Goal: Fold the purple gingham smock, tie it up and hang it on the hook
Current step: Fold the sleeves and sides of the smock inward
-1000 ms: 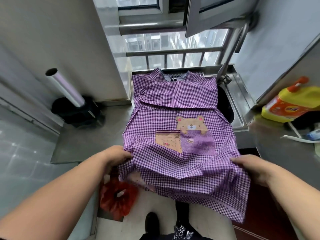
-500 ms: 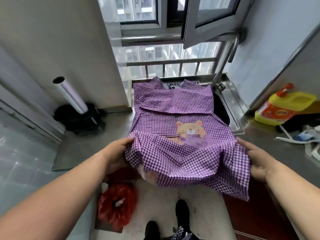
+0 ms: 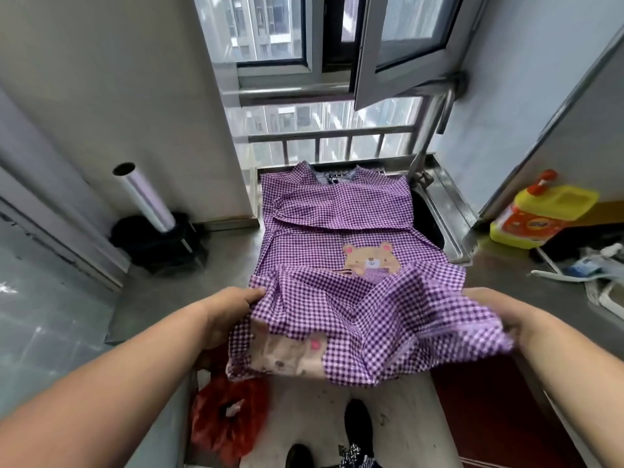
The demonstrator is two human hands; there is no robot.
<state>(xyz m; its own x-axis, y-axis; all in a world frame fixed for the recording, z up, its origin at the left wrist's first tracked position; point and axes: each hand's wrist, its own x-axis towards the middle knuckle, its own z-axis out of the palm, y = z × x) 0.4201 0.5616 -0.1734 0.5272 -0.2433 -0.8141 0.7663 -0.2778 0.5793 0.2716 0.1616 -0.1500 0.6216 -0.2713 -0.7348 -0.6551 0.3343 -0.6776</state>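
Observation:
The purple gingham smock [image 3: 337, 228] lies spread on the steel counter [image 3: 175, 292], collar toward the window, sleeves folded across the chest. A bear patch shows at its middle. My left hand [image 3: 226, 312] grips the lower left hem and my right hand [image 3: 499, 312] grips the lower right hem. Both hold the bottom part lifted and folded up over the pocket, so the underside with a second bear print faces me. No hook is visible.
A sink [image 3: 435, 221] lies partly under the smock's right side, with a tap pipe behind. A yellow detergent bottle [image 3: 540, 214] stands on the right counter. A metal tube [image 3: 145, 197] and black bag sit left. A red bag [image 3: 226, 423] lies on the floor.
Both hands have lifted the smock's bottom hem and carried it forward over the pocket area, covering the pocket and part of the bear. The camera tilted upward slightly.

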